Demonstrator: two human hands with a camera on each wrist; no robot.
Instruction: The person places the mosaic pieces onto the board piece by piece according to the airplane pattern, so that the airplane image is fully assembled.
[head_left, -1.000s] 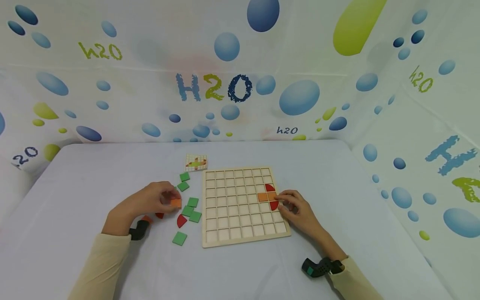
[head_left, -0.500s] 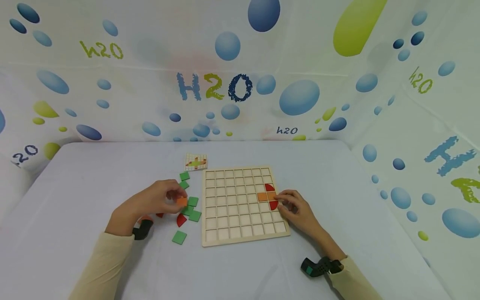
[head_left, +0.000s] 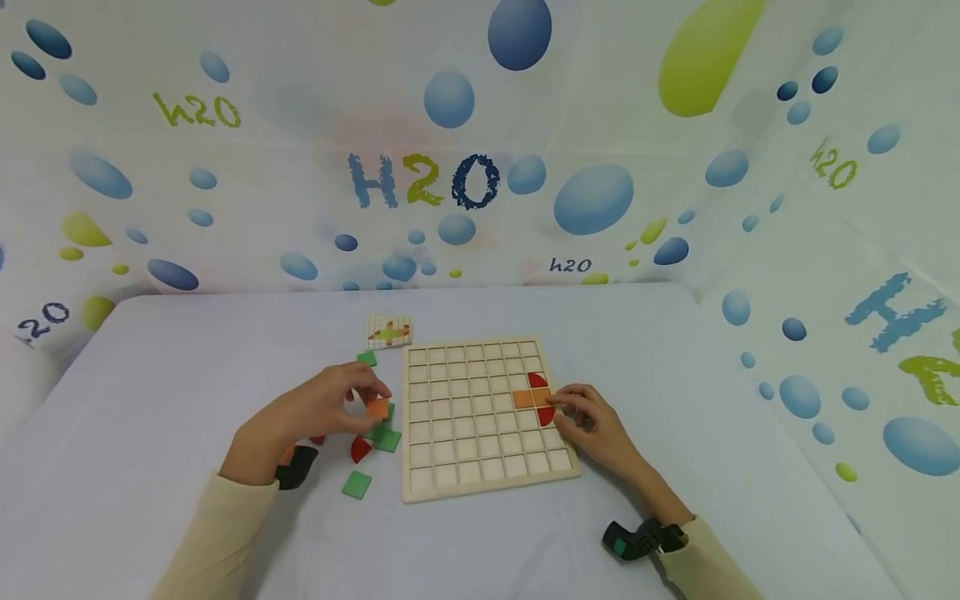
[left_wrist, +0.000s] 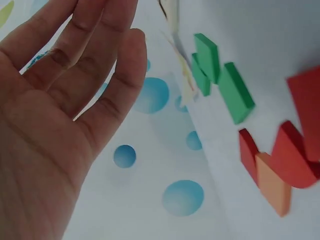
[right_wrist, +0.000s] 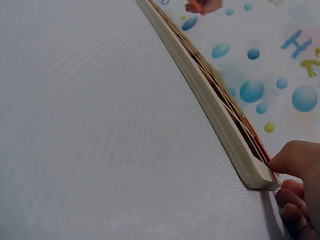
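My left hand (head_left: 315, 406) pinches an orange square tile (head_left: 378, 408) between thumb and fingers, just left of the wooden grid board (head_left: 457, 492). Under and around that hand lie green square tiles (head_left: 357, 484) and a red quarter-round tile (head_left: 361, 449). At the board's right edge my right hand (head_left: 596, 427) rests with its fingertips on the rim, beside two orange tiles (head_left: 522, 400) and two red quarter-round tiles (head_left: 537, 380) set in cells. In the right wrist view a digit touches the board's corner (right_wrist: 260, 175). The left wrist view hides the pinched tile.
A small pattern card (head_left: 389, 332) lies behind the board's far left corner. In the left wrist view, red tiles (left_wrist: 290, 155) and an orange tile (left_wrist: 274, 185) lie near green ones. A printed white cloth (head_left: 300, 217) hangs behind the table.
My left hand has moved right with the orange tile, over the green tiles and closer to the board. My right hand stays at the board's edge. The head view has tilted slightly.
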